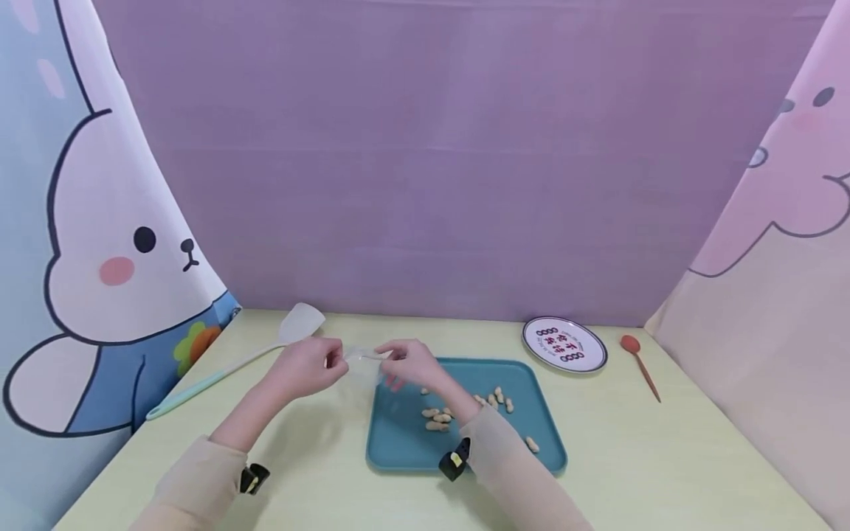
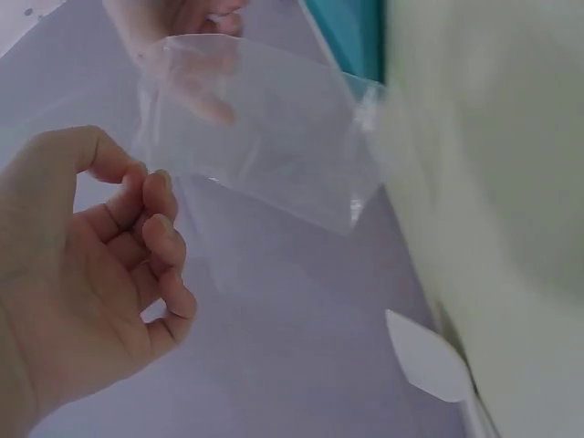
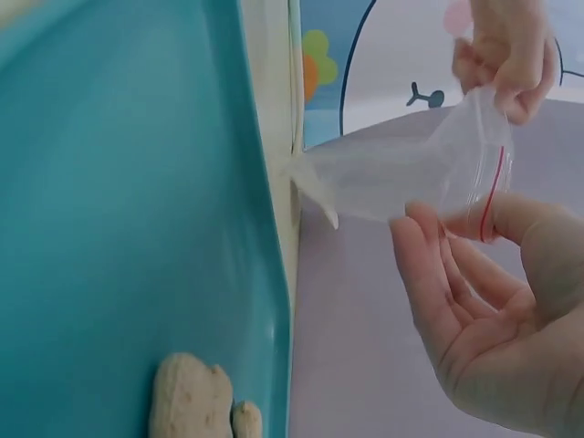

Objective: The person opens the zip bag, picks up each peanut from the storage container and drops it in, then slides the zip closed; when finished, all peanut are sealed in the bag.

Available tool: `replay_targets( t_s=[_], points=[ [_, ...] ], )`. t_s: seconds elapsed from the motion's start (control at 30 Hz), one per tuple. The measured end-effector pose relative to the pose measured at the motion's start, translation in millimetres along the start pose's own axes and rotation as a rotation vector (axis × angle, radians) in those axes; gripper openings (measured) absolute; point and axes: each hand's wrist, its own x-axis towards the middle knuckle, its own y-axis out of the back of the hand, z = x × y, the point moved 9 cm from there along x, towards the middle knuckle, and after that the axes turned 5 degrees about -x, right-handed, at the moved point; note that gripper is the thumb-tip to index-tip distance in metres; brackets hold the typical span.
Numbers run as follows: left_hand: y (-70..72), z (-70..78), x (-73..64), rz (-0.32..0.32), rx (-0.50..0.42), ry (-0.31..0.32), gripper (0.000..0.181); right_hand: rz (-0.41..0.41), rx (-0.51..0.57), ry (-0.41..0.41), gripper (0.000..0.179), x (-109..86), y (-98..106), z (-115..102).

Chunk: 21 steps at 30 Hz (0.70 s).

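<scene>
A clear zip-lock bag with a red line along its top hangs between my two hands. My left hand pinches one upper corner between thumb and fingertips. At the opposite side of the top edge, my right hand pinches the bag between thumb and index finger. The bag looks flat, with nothing visible inside. Below and to the right lies a blue-green tray holding several unshelled peanuts; the right forearm hides part of it.
A spatula with a pale green handle lies at the left. A printed oval plate rests at the back right, and a red-brown spoon lies beyond it. A purple backdrop rises behind the table.
</scene>
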Motion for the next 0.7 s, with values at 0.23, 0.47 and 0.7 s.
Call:
replay_targets(
  t_s=[0.23, 0.47, 0.7],
  points=[
    [-2.2, -8.1, -4.8, 0.173, -0.032, -0.049, 0.036, 0.024, 0.043, 0.026, 0.024, 2.1, -3, -9],
    [-18.8, -8.1, -8.7, 0.199, -0.039, -0.182, 0.118, 0.008, 0.04, 0.032, 0.024, 1.6, -7, -19],
    [-28.6, -2.7, -14.2, 0.244, -0.034, -0.269, 0.104, -0.026, 0.009, 0.057, 0.027, -0.6, -11, -25]
  ],
)
